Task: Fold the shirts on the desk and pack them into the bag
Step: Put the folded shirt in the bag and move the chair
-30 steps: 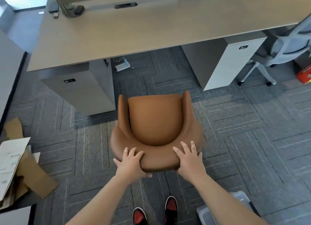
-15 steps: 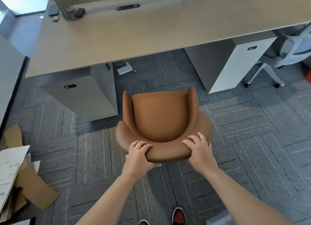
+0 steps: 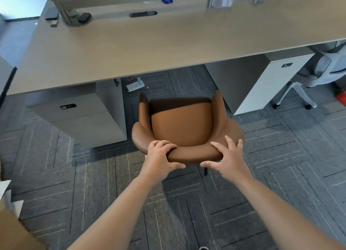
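Note:
A brown leather armchair [image 3: 182, 126] stands on the carpet in front of the long beige desk [image 3: 168, 42], its front edge in the desk's shadow. My left hand [image 3: 161, 156] grips the top of the chair's backrest, fingers curled over it and thumb behind. My right hand [image 3: 227, 158] holds the same backrest further right, fingers spread over the top and thumb underneath. No shirt and no bag shows in this view.
Two grey drawer cabinets [image 3: 80, 117] [image 3: 265, 81] stand under the desk either side of the chair. A power strip [image 3: 134, 85] lies on the floor between them. A white office chair [image 3: 318, 75] is at the right, cardboard [image 3: 16, 229] at the lower left.
The chair has slid forward toward the desk with both hands on its backrest. My fingers went from flat on the backrest to curled over it.

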### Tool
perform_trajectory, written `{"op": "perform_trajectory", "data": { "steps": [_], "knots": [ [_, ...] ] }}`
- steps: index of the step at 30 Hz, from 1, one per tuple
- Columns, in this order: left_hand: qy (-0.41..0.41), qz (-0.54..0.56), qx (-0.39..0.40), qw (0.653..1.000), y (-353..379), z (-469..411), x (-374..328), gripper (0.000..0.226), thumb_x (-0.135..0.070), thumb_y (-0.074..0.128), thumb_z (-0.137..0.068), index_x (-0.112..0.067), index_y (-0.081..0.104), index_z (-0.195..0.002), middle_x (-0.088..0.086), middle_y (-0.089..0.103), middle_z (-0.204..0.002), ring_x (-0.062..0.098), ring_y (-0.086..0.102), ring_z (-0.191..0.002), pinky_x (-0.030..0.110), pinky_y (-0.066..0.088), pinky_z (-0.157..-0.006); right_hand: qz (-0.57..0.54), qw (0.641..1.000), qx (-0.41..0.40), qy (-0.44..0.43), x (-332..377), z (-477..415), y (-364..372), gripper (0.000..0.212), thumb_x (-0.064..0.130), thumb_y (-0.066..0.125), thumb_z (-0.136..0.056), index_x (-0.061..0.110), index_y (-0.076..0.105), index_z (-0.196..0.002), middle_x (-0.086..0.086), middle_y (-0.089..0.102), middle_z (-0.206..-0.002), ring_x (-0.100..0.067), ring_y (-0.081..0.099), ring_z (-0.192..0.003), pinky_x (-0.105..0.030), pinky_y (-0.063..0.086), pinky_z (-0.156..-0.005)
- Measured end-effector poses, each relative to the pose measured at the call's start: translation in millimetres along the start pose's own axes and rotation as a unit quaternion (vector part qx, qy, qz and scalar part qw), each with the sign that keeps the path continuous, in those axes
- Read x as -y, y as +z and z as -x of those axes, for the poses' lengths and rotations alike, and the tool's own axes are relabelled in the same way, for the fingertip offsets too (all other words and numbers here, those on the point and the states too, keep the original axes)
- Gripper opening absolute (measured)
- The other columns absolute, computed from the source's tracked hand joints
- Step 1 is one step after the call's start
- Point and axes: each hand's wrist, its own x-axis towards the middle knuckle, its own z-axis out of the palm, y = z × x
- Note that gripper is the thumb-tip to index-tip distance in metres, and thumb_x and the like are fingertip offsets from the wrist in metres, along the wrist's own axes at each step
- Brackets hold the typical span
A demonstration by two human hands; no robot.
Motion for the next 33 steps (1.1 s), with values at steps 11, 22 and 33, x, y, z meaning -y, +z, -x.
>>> {"op": "perform_trajectory", "data": {
  "steps": [11, 22, 33],
  "knots": [
    [-0.024, -0.013, 0.002, 1.000, -16.7, -112.3, -25.1, 0.074, -0.062, 0.076, -0.072, -0.033, 0.054, -0.136, -0.017, 0.048, -0.138, 0.013, 0.022, -0.137, 0.049, 0.031, -0.114, -0.016, 1.000, 0.009, -0.017, 13.3, -113.7, -51.5, 0.090, 0.066, 0.078, -0.067, 0.038, 0.047, -0.147, 0.003, -0.006, -0.168, -0.027, -0.027, -0.150, -0.054, 0.016, -0.121],
    [-0.103, 0.004, -0.021, 0.994, -17.5, -242.3, -62.1, 0.071, -0.059, 0.074, -0.077, -0.036, 0.049, -0.139, -0.016, 0.042, -0.138, 0.013, 0.019, -0.139, 0.052, 0.033, -0.114, -0.011, 0.996, 0.059, -0.062, 20.3, -264.3, -122.8, 0.092, 0.062, 0.081, -0.069, 0.037, 0.044, -0.149, 0.004, -0.011, -0.168, -0.024, -0.031, -0.148, -0.056, 0.017, -0.120],
    [-0.143, 0.028, -0.022, 0.989, -48.6, -330.5, -50.6, 0.066, -0.063, 0.067, -0.082, -0.034, 0.044, -0.137, -0.004, 0.033, -0.143, 0.018, 0.021, -0.138, 0.055, 0.028, -0.115, -0.023, 0.993, 0.053, -0.101, 52.6, -367.9, -137.8, 0.096, 0.060, 0.083, -0.067, 0.037, 0.041, -0.150, 0.005, -0.008, -0.168, -0.023, -0.029, -0.149, -0.055, 0.014, -0.121]
  ]
}}
